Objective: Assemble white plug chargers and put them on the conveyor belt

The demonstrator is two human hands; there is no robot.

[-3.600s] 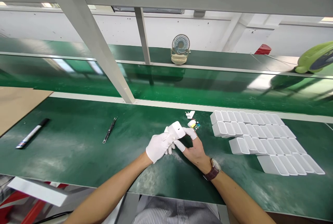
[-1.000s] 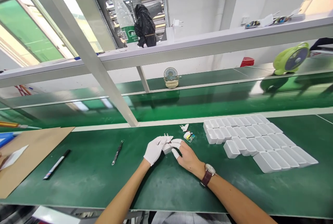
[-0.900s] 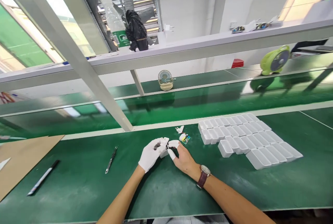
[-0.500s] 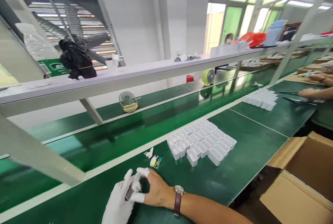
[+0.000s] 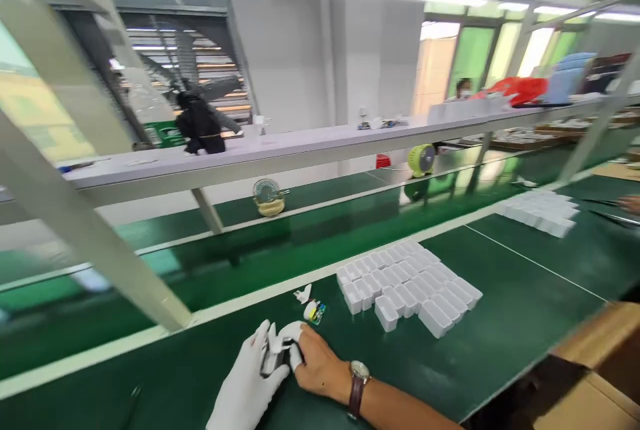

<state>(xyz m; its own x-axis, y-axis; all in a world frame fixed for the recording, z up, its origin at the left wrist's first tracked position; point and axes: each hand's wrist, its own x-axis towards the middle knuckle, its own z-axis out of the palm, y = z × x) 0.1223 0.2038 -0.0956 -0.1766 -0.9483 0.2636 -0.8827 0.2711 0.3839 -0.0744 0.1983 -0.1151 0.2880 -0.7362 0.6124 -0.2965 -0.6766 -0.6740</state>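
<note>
White casing [image 5: 273, 359] turned in left hand [image 5: 245, 380]

At the bottom centre of the frame, a white glove [image 5: 239, 387] covers the left hand [image 5: 249, 369], and white finger cots [image 5: 292, 331] cap the right hand [image 5: 320, 365]. Right of these, a wristwatch [image 5: 359, 371] has a round silvery case, pale dial and dark maroon strap [image 5: 355, 399].
</note>
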